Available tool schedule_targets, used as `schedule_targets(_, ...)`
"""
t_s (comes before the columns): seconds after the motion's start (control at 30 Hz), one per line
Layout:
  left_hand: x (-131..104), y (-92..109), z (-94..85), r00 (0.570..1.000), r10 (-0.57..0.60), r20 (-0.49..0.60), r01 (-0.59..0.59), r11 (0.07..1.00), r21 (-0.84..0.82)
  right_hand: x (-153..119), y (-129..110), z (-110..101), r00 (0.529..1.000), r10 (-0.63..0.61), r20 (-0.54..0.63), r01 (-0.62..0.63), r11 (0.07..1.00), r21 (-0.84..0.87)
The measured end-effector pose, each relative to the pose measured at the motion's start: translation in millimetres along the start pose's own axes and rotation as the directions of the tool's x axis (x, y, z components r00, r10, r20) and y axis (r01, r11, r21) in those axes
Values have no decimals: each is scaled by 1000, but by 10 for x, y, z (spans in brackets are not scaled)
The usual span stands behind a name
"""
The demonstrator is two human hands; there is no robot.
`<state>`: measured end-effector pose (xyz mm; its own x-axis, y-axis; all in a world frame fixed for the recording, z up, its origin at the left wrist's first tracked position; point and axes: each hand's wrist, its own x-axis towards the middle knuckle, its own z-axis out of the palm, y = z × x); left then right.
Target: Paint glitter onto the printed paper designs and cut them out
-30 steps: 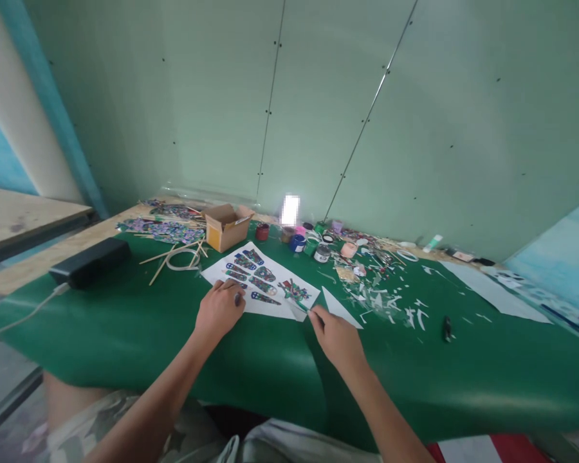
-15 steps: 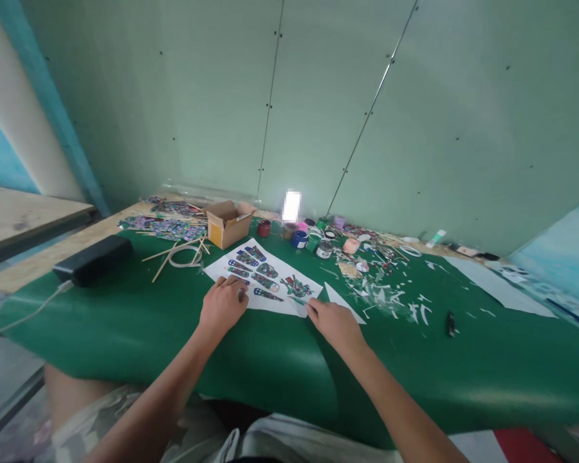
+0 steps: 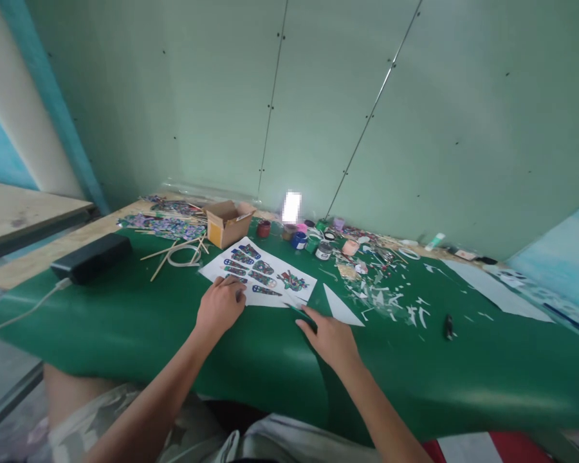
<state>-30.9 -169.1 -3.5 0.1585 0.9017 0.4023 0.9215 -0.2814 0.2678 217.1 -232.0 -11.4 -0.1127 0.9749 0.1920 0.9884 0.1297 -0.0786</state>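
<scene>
A white sheet of paper (image 3: 302,275) printed with several dark, colourful patterned shapes lies before me. My left hand (image 3: 220,302) is on its near left edge, fingers curled and pressed onto the paper, covering part of the print. In my right hand (image 3: 330,334) is a slim green pointed tool (image 3: 300,312), whose tip points left over the sheet's near right edge. Too little of it shows to tell whether it is scissors or a craft knife. Just right of the sheet lies a white triangular paper offcut (image 3: 340,307).
An open cardboard box (image 3: 229,225) and several paint jars (image 3: 299,240) stand behind the sheet. White paper scraps (image 3: 390,296) litter the right side near a small black object (image 3: 448,326). Left lie a white ring (image 3: 183,256), wooden sticks (image 3: 164,265) and a black power adapter (image 3: 91,257).
My right hand has drawn slightly nearer to me, its thumb now apart from the fingers, and more of the tool shows. The sheet has shifted slightly left under my left hand.
</scene>
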Motion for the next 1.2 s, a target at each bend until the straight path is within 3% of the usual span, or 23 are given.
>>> schedule_targets(0.27,14,-1,29,1000,-12,-6,12,1000,4,-16,-60,-40,998,42,52,-44,998,45)
schedule_targets(0.7,34,9,14,1000,6,-13,-6,1000,6,-103,-326,41,996,87,31,-90,989,115)
schedule_targets(0.93,18,6,28,999,29,-32,-28,1000,9,-143,-316,102,996,84,-3,-83,988,130)
schedule_targets(1.1,18,-9,17,996,54,-76,-53,998,17,-167,-197,114,988,99,-115,-51,929,366)
schedule_targets(1.2,7,10,-18,988,99,-119,-98,995,11,-128,-71,52,979,157,-127,-99,921,376)
